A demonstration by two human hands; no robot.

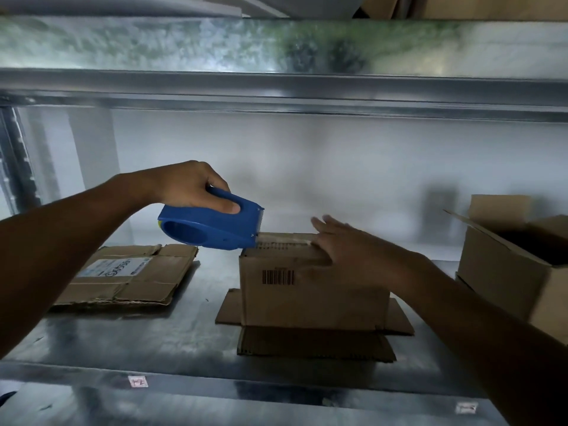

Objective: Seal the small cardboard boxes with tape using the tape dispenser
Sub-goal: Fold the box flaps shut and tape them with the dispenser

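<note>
Head view: the taping pass is on the box (310, 290), which stands mid-shelf (153, 342). A strip of tape (285, 239) runs along the top seam, from under the right hand (341, 244) to the mouth of the dispenser (212, 229) at the box's left end.

To me the strip looks nearly laid. The next move calls for carrying the dispenser over the left edge and a little down the side, then tilting the toothed blade to cut and rubbing the tape flat.

The left hand (190, 187) is wrapped around the blue handle, thumb along its side. The right hand lies flat on the right part of the top, fingers straight, pressing tape and flaps down; it is slightly blurred.

The box's lower flaps splay out on the shelf, so that end looks unsealed. Flattened cardboard (132, 278) lies to the left and an open box (504, 265) stands to the right.
</note>
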